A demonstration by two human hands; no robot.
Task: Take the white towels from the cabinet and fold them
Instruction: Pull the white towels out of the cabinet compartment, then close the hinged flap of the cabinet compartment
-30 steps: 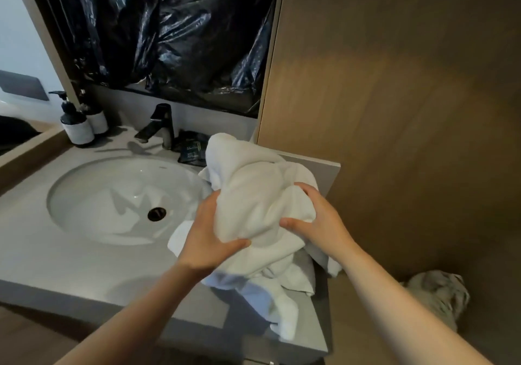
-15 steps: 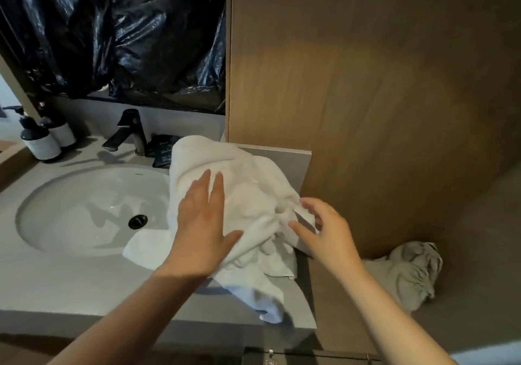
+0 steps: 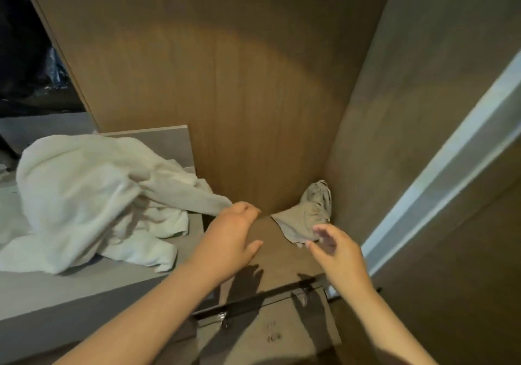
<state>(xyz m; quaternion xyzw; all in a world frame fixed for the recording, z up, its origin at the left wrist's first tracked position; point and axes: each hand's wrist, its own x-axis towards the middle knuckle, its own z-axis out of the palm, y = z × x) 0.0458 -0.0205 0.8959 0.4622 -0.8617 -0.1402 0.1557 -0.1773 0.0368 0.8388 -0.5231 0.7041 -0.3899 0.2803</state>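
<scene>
Wood panels lined the cabinet; one crumpled towel lay on its shelf in the far right corner. One white heap sat on the counter at left, its towel count unclear. Two hands held nothing, fingers loose and apart: the left hand by the heap's trailing edge, the right hand just short of the towel. Fetching seemed in hand; next, a pinch on that towel.
</scene>
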